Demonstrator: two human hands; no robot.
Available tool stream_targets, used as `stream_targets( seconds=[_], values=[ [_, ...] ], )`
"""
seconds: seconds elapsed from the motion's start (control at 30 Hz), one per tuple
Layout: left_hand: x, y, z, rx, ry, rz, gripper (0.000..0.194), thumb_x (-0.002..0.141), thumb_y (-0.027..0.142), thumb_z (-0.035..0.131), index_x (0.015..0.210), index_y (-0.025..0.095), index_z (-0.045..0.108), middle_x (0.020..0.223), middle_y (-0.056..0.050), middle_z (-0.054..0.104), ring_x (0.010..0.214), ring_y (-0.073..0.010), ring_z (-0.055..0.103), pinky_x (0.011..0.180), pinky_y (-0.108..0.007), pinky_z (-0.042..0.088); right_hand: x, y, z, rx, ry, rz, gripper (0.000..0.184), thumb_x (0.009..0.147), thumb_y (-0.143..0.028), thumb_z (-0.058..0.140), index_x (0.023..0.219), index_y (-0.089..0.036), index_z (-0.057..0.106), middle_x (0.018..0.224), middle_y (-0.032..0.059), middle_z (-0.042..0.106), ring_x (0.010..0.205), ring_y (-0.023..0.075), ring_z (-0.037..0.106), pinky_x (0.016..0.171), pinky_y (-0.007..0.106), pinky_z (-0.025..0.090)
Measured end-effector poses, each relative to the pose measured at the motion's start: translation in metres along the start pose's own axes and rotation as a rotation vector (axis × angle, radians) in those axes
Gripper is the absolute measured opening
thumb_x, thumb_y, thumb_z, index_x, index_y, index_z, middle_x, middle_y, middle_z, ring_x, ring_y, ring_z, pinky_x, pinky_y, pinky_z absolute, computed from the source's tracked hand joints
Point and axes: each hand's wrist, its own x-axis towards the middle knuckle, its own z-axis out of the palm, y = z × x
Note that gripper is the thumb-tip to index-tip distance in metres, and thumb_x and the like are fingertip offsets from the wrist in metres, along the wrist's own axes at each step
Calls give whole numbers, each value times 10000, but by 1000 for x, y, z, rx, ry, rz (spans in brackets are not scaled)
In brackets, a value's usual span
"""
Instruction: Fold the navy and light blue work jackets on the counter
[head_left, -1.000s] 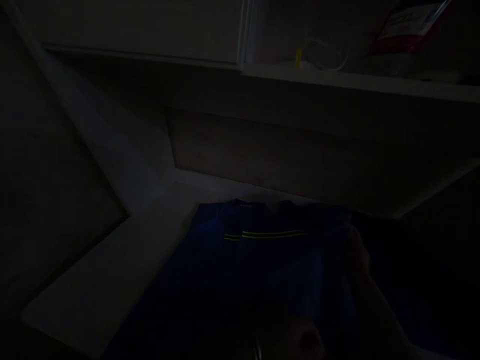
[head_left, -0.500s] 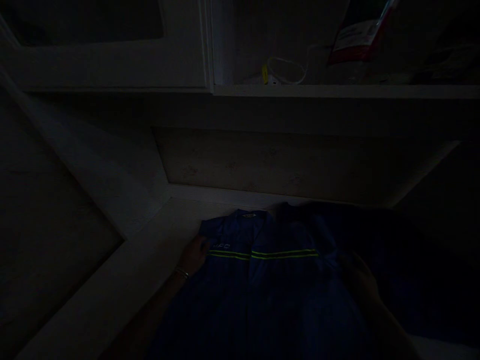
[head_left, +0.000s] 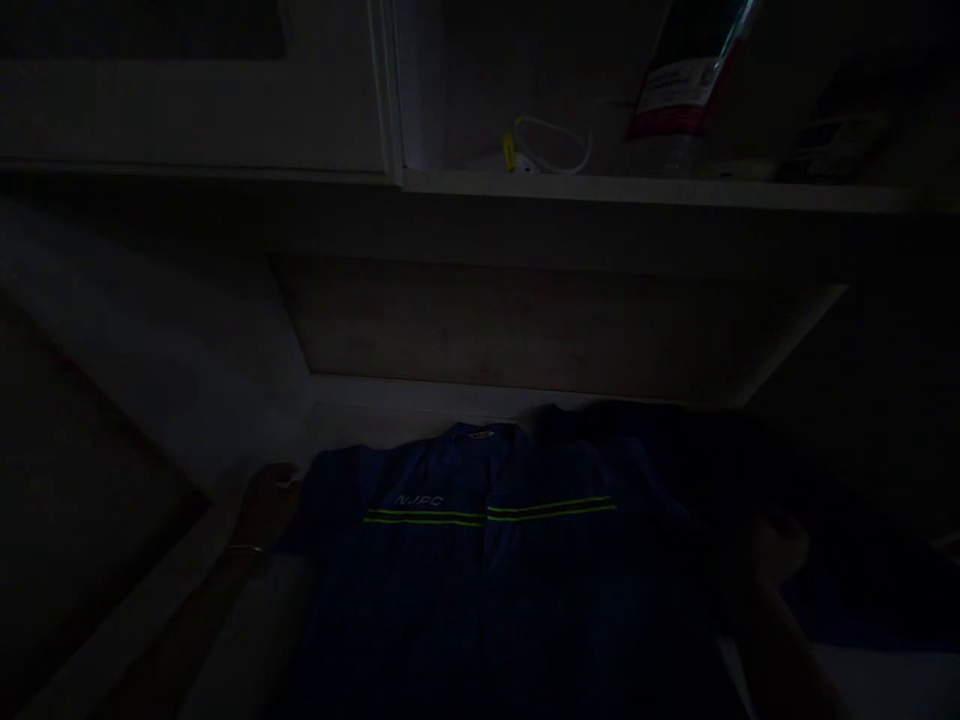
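Observation:
The scene is very dark. A blue work shirt (head_left: pixel 495 570) with two thin yellow-green chest stripes and white lettering lies front up on a pale surface (head_left: pixel 247 640). My left hand (head_left: pixel 264 508), a bangle on its wrist, rests at the end of the shirt's left sleeve, fingers closed on the cloth edge. My right hand (head_left: pixel 776 548) lies on the shirt's right shoulder area; its fingers are too dark to read.
A wooden back panel (head_left: pixel 525 330) rises behind the shirt. Above it a shelf (head_left: pixel 645 190) carries a white cable with a yellow tag (head_left: pixel 540 155) and a red-and-white packet (head_left: pixel 679 90). A pale slanted board (head_left: pixel 150 340) stands at the left.
My left hand has come into view and drawn the shirt's left sleeve outward to the left. My right hand has shifted right along the other side. The view has tilted up slightly.

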Motion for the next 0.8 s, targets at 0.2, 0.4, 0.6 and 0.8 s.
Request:
stream_targets(
  seconds=[0.2, 0.4, 0.6, 0.8],
  values=[
    [-10, 130, 68, 6, -194, 423, 400, 913, 340, 386, 1212, 142, 563, 1247, -127, 614, 1139, -200, 599, 1031, -328, 441, 10, -117, 26, 112, -366, -587, 418, 893, -384, 463, 1223, -173, 608, 1225, 130, 640, 1099, 241, 618, 932, 357, 494],
    [-5, 143, 131, 132, -320, 467, 440, 941, 335, 356, 1268, 128, 564, 1390, -170, 547, 1293, -267, 503, 1092, -445, 374, -1, -157, 79, -370, -627, -910, 360, 932, -345, 454, 1208, -205, 638, 1290, 116, 625, 1202, 243, 557, 1037, 382, 374],
    [9, 58, 112, 336, -382, 301, 524, 957, 386, 262, 1432, 239, 427, 1559, -91, 350, 1449, -298, 273, 1115, -715, 104, 27, -125, 76, -442, -611, -897, 398, 973, -323, 340, 1219, -205, 629, 1290, 130, 621, 1108, 241, 606, 919, 366, 432],
    [17, 31, 99, 404, -391, 247, 574, 957, 471, 221, 1466, 250, 367, 1584, -67, 298, 1464, -301, 225, 1096, -754, 55, 49, -106, 60, -570, -561, -740, 404, 958, -304, 346, 1201, -189, 648, 1233, 153, 639, 1076, 280, 606, 903, 442, 429]
  ],
)
